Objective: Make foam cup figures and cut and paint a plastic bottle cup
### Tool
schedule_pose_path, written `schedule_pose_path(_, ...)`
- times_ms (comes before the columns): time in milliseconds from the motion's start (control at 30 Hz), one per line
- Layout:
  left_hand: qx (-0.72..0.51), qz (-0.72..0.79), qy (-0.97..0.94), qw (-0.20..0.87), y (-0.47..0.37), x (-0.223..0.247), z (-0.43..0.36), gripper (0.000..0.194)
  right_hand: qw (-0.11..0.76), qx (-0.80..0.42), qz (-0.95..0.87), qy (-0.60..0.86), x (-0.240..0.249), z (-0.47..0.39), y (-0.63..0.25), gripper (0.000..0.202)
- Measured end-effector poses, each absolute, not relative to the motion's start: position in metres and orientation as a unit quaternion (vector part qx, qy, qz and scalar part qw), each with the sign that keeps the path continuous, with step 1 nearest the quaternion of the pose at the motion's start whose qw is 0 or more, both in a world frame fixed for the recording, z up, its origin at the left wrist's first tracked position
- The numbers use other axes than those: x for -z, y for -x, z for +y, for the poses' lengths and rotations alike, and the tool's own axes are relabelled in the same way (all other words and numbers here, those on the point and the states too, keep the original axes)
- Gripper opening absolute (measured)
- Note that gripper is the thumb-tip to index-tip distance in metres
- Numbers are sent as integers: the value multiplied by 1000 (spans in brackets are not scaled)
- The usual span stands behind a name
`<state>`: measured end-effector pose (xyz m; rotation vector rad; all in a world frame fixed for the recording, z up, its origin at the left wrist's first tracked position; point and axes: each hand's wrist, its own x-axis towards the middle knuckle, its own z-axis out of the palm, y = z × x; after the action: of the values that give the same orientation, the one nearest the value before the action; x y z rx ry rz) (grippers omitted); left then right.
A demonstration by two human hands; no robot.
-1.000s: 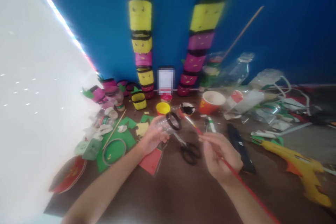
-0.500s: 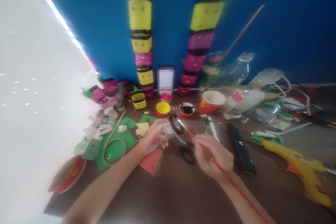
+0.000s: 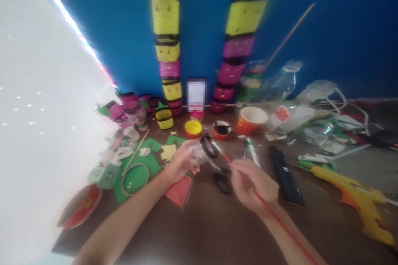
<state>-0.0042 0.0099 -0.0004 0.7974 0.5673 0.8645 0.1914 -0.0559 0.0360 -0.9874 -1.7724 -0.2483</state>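
In my left hand (image 3: 183, 159) is a clear plastic bottle piece (image 3: 198, 152), tilted on its side, with a black band round the rim that faces right. My right hand (image 3: 253, 184) is closed round a long red paintbrush (image 3: 270, 208). The brush tip is at the black rim; whether it touches is too blurred to tell. Just beyond stand a cup of black paint (image 3: 222, 129) and a small yellow-lined cup (image 3: 193, 128). Black-handled scissors (image 3: 222, 183) lie on the table between my hands, partly hidden behind the bottle piece.
Stacks of painted yellow and magenta pots (image 3: 168, 53) rise against the blue wall. At right lie a yellow glue gun (image 3: 357, 198), a black case (image 3: 285, 176) and clear plastic bottles (image 3: 284, 78). Green sheets (image 3: 139, 174) and a red lid-like piece (image 3: 82, 207) are at left.
My right hand and the brush have shifted very slightly to the right. My left hand still holds the bottle piece in nearly the same place.
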Motion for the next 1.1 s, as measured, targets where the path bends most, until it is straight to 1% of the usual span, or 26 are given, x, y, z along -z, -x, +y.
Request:
schedule_pose_path(233,-416,266,-379,782,4,0,9,53,533,114,-727,418,-39,-60,-193,19)
schedule_pose_path(433,-418,257,-387,780,4,1,8,53,517,119,-735,423,-36,-59,-193,19)
schedule_pose_path(533,-421,265,-388,775,4,-1,7,53,533,116,-724,422,-36,-60,-193,17)
schedule_pose_path(700,-420,274,-390,772,4,-3,7,54,528,129,-726,421,-38,-60,-193,19)
schedule_pose_path(833,-421,283,-389,769,3,-4,7,56,534,113,-719,430,-39,-63,-194,16)
schedule_pose_path(933,-423,288,-378,772,2,-3,7,52,548,97,-702,445,-41,-66,-195,18)
schedule_pose_path(1033,-405,289,-367,786,2,0,9,49,557,92,-697,441,-43,-65,-195,21)
schedule_pose_path(1100,-383,297,-358,798,3,3,10,50,547,89,-711,433,-44,-64,-194,22)
